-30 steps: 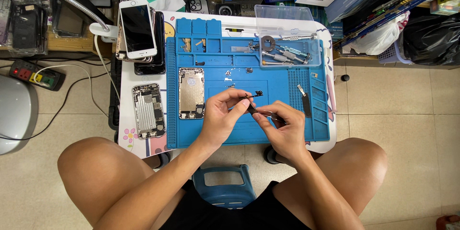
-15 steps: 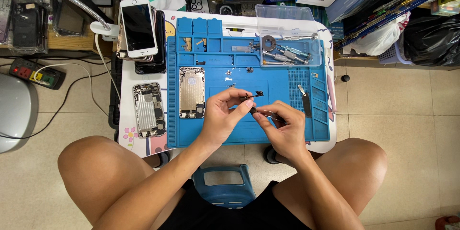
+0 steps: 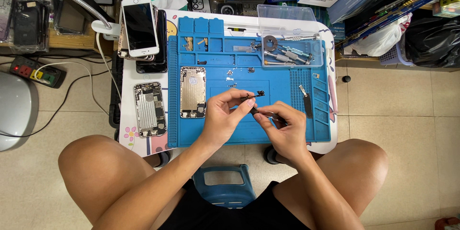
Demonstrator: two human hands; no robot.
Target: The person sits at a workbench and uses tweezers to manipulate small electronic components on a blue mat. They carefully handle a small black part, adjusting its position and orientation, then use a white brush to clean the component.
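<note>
The left hand [image 3: 225, 115] pinches a small, thin black part [image 3: 254, 95], irregular in outline, between its fingers [image 3: 245, 101]. The right hand [image 3: 282, 129] has its fingers closed around slim tweezers [image 3: 258, 112] just below the part.

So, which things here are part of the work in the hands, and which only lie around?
In use:
- left hand pinching a small black part
- right hand with tweezers
- blue work mat under both

Lying about:
- open phone shell on the mat
- second phone shell
- white phone
- clear tool box
</note>
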